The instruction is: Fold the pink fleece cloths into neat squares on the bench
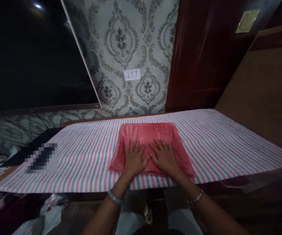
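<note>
A folded red plush cloth lies flat on the striped tablecloth, close to the table's near edge. On its left half rests my left hand, palm down with the fingers spread. My right hand presses flat on the right half, fingers also apart. The two thumbs almost meet at the middle of the cloth. Faint hand-shaped marks show in the pile beyond my fingertips. What lies under my palms is hidden.
Behind the table is a patterned wall with a paper label reading 277. A large dark screen stands at the left. A big cardboard box borders the right side. A blurred-out patch covers something at the table's left end.
</note>
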Demonstrator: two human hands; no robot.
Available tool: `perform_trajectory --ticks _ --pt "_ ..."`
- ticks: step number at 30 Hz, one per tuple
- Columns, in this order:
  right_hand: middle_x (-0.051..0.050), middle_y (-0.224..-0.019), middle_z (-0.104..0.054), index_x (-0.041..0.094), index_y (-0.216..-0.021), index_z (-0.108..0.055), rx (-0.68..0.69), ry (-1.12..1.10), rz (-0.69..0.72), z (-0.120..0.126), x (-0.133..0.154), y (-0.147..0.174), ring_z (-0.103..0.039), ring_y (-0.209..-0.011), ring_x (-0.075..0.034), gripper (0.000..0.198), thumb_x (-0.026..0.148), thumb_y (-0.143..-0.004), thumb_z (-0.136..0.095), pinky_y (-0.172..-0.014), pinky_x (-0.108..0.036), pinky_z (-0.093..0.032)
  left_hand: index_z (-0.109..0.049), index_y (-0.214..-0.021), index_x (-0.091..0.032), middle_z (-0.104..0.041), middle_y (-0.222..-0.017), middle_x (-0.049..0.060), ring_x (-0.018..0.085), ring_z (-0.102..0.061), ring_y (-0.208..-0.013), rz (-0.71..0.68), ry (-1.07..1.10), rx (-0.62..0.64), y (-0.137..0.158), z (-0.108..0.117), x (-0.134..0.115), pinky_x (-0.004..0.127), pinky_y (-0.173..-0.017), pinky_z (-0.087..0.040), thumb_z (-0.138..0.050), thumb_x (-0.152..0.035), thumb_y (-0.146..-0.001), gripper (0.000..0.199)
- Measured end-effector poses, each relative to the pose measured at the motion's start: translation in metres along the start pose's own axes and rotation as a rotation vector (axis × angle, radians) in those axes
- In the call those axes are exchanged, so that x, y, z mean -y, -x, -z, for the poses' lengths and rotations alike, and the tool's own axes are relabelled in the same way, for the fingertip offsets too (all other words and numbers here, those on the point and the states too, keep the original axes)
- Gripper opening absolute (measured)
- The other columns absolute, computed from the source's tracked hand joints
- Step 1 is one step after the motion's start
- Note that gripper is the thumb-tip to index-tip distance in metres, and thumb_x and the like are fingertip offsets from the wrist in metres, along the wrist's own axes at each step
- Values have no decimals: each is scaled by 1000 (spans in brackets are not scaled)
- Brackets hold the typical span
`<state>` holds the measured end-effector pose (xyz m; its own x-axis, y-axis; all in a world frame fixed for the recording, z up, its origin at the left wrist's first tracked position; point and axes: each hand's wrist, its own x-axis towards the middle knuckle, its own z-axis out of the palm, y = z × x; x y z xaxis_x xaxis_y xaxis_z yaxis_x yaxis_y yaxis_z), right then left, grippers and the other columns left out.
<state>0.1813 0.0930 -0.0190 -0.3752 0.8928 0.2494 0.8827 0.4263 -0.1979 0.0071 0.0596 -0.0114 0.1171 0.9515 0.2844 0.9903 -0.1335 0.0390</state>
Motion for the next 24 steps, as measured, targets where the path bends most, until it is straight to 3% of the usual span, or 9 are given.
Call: perform_trajectory --ticks 5,9,13,15,18,20,24 --pt "-9 -163 -31 29 -153 -45 -35 -4 13 -4 1 -1 -25 -150 -36 54 39 -100 -43 -118 -61 -19 -46 -152 -31 -33 -164 10 42 -21 -152 7 10 30 -1 7 -2 73 -118 -17 -47 -54 -97 60" --pt "-10 -162 -34 28 -154 -42 15 -35 2 10 -10 -6 -28 -149 -33 56 44 -101 -41 -117 -56 -26 -43 -153 -28 -34 -164 10 38 -25 -152 -3 57 117 -2 34 4 68 -119 -21 -42 -54 -99 61" --pt "-14 -158 -39 20 -153 -44 -88 4 -98 28 -37 -2 -26 -150 -33 58 47 -102 -39 -119 -53 -24 -44 -152 -24 -42 -159 14 34 -33 -149 93 -23 8 3 59 25 69 -120 -17 -36 -47 -103 55" --pt "-14 -160 -36 21 -153 -44 -74 19 -185 29 -49 6 -23 -151 -36 59 49 -101 -40 -117 -57 -26 -46 -151 -21 -39 -160 16 36 -29 -151 199 -70 23 9 58 37 70 -119 -18 -38 -46 -102 55" --pt "-11 -165 -27 25 -155 -40 -6 -19 -257 16 -59 19 -24 -150 -39 59 49 -101 -39 -111 -57 -36 -41 -154 -18 -22 -167 16 40 -26 -151 293 -62 109 19 44 47 62 -113 -36 -38 -47 -101 60" --pt "-9 -167 -22 25 -156 -38 -26 -45 -253 6 -61 24 -26 -149 -40 60 50 -102 -37 -109 -55 -39 -36 -157 -18 -13 -170 14 41 -32 -147 307 -44 118 23 34 49 55 -106 -46 -34 -48 -102 62" --pt "-10 -167 -22 24 -156 -39 -81 -69 -230 -5 -62 24 -30 -147 -38 60 51 -102 -34 -111 -53 -39 -35 -158 -20 -12 -170 13 39 -47 -136 301 -45 103 25 28 49 51 -100 -50 -31 -49 -102 63"
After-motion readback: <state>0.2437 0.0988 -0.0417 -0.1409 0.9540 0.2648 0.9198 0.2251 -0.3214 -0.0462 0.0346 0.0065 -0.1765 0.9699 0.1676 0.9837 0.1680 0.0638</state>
